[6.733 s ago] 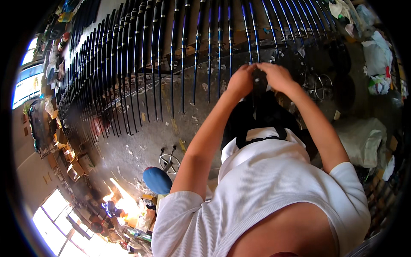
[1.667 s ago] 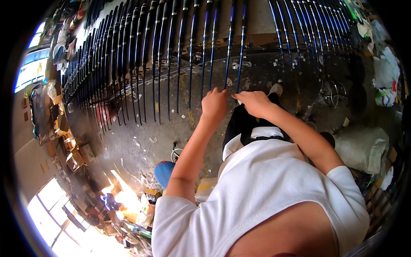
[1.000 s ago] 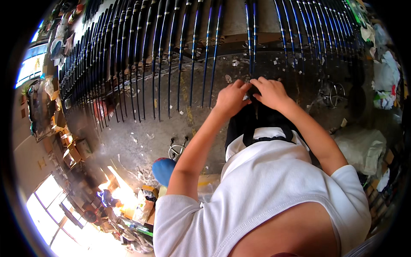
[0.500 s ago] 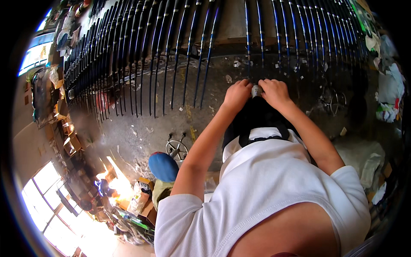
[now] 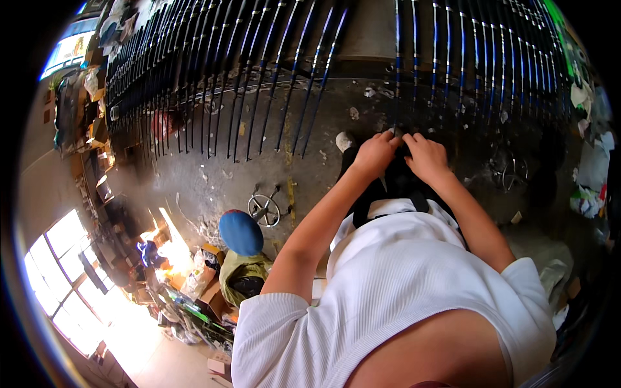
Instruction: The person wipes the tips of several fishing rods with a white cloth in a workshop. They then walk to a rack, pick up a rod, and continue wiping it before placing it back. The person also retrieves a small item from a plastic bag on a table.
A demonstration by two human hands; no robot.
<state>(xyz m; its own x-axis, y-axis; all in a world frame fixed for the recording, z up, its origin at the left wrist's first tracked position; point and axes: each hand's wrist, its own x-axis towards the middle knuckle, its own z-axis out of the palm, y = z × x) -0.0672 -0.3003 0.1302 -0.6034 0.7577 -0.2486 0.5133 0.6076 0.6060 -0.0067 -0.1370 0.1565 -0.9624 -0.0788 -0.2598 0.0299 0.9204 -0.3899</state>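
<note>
My left hand (image 5: 377, 154) and my right hand (image 5: 425, 157) are side by side in front of my legs, fingers bent inward and nearly meeting. Both look closed in a pinch. Anything between the fingertips is too small and dark to make out. Just beyond them, the thin lower end of a blue-and-black fishing rod (image 5: 398, 61) runs down toward the fingers. More fishing rods (image 5: 284, 71) hang in a long row on the left, thin ends toward me. Another group of rods (image 5: 477, 58) continues on the right.
A wheeled stool base (image 5: 264, 210) stands on the littered concrete floor (image 5: 213, 187). Left of me is a person in a blue cap (image 5: 241, 233), beside cartons and bags. Another wheeled base (image 5: 511, 171) stands at right, near plastic bags (image 5: 592, 171). My shoe (image 5: 345, 141) shows ahead.
My view has shifted, so the rods sit further right in the picture. My hands stay close together. A shoe now shows left of them, and more of the capped person is visible.
</note>
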